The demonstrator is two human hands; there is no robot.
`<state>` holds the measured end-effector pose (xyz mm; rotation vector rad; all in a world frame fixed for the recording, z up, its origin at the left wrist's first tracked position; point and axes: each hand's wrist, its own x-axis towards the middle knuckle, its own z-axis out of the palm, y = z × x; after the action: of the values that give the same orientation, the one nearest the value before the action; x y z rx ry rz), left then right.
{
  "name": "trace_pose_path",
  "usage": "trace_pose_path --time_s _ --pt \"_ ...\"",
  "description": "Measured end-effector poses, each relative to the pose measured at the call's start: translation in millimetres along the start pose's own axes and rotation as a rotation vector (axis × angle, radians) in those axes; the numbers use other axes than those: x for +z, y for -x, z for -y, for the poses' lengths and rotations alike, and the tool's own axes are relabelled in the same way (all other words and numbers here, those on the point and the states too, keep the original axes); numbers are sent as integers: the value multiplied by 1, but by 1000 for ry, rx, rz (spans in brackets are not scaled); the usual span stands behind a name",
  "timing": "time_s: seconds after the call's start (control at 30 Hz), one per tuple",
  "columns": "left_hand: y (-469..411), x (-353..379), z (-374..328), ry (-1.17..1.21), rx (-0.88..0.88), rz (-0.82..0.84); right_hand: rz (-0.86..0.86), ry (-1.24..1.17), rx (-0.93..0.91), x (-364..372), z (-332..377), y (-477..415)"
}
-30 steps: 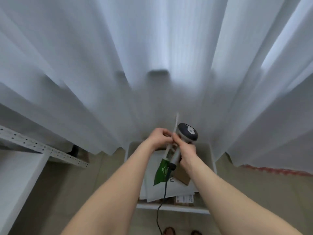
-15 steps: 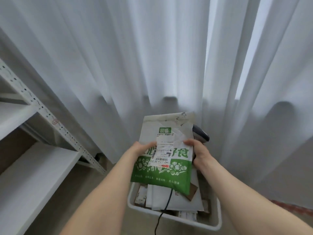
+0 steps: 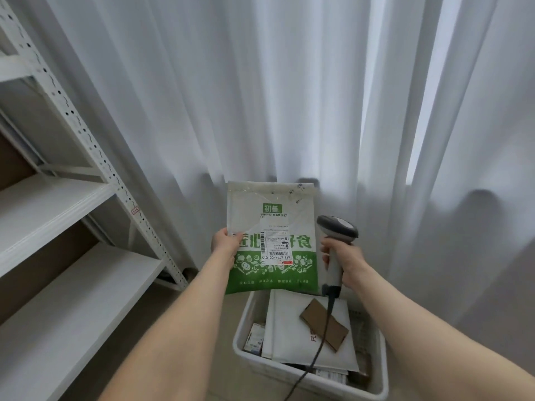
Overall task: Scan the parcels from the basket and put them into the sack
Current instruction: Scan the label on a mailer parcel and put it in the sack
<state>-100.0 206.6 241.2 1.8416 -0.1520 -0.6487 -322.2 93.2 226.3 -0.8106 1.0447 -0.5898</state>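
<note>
My left hand (image 3: 225,244) pinches the left edge of a white and green mailer parcel (image 3: 272,273), held upright above the basket with its shipping label facing me. To its right, my right hand (image 3: 344,261) grips the handle of a grey barcode scanner (image 3: 335,230); the scanner head sits just beside the parcel's right edge, and its black cable hangs down across the basket. The white plastic basket (image 3: 243,348) on the floor below holds a large white mailer (image 3: 289,328), a flat brown cardboard piece (image 3: 324,322) and small labelled packets. No sack is in view.
A white metal shelving rack (image 3: 86,204) with perforated uprights stands on the left, its shelves bare. White curtains (image 3: 260,96) hang right behind the basket. Beige floor shows between the rack and the basket.
My right hand let go of the parcel's right edge and moved right with the scanner, now fully visible. The left hand alone holds the parcel, now upright with its label toward me.
</note>
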Motion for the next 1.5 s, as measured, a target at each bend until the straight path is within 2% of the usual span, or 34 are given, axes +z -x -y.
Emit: trace_pose_path --time_s 0.2,0.3,0.43,0.53,0.63,0.8,0.9,1.17,1.5 --pt "-2 -28 -13 30 -19 199 143 -48 28 38 -6 20" --pt "-5 -50 -19 45 -76 322 95 -110 10 58 -10 24" --pt "-4 -70 -14 -200 -196 468 43 -197 -38 77 -8 21" --pt "-9 -68 -9 -125 -168 391 30 -148 -55 84 -4 23" --pt "-20 -62 -6 -29 -102 239 19 16 -90 87 -2 29" --pt "-38 -65 -2 -79 -8 44 196 177 -73 88 -1 46" --pt "-42 -63 -1 -86 -1 35 252 267 -52 92 -4 54" --pt "-44 -65 -1 -96 33 12 247 339 -47 97 -5 61" --pt "-48 -71 0 -109 46 12 262 351 -33 104 -3 70"
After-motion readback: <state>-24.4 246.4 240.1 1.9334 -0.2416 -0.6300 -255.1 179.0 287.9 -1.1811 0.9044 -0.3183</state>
